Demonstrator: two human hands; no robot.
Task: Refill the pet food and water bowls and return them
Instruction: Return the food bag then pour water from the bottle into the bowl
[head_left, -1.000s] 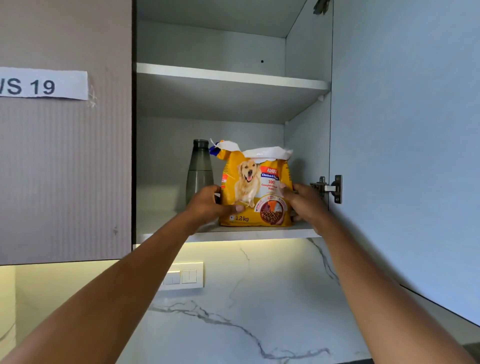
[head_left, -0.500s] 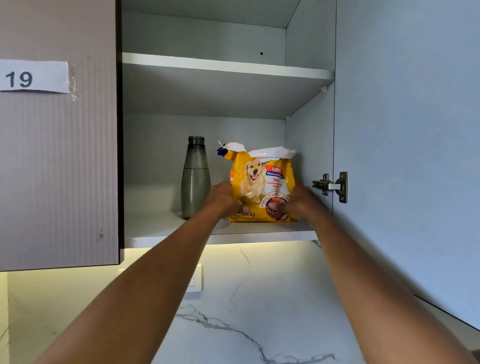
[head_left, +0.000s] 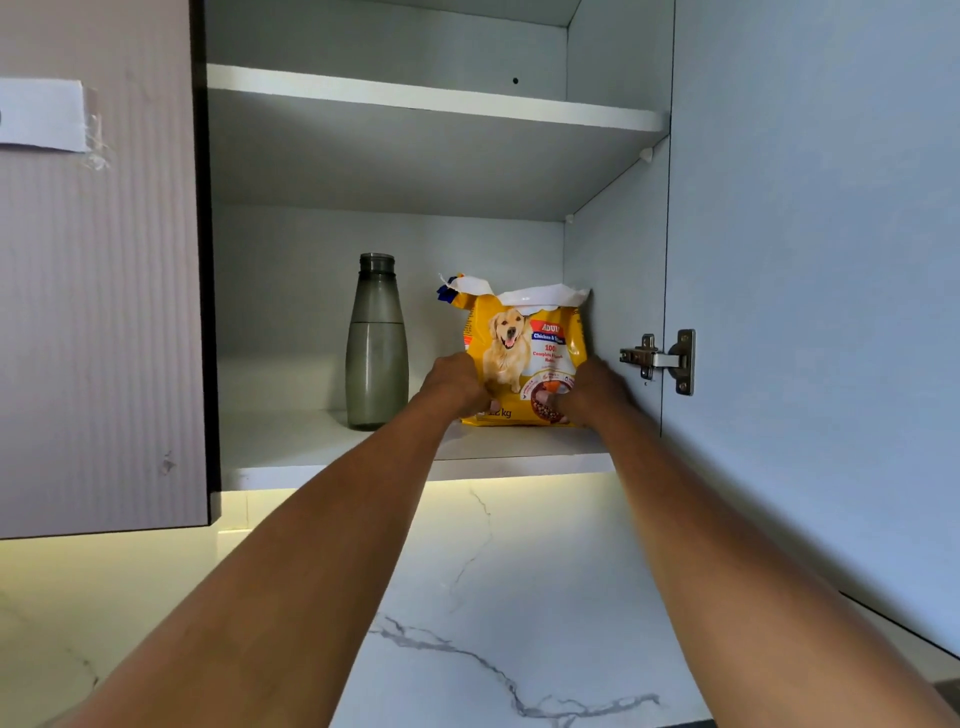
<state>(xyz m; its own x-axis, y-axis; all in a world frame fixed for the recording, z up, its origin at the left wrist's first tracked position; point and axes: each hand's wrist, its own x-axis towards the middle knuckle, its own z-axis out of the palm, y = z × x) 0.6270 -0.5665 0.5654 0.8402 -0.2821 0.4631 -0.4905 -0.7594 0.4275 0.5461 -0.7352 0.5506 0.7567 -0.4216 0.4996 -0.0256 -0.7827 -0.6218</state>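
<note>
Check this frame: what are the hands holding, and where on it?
Both the left hand and right hand grip the dog food bag at its lower sides, bag upright on the cabinet shelf.

Count, from where I stand: one yellow dog food bag (head_left: 524, 358). One grey bottle (head_left: 376, 343). Two cupboard shelves (head_left: 436, 101). One door hinge (head_left: 662, 359). One paper label (head_left: 41, 115). Two hands of mine: left hand (head_left: 453, 383), right hand (head_left: 592, 387).

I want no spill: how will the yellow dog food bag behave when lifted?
The dog food bag is probably floppy: its torn top is open, so tilting may spill. Both hands, left and right, grip low; it seems light enough.
</note>
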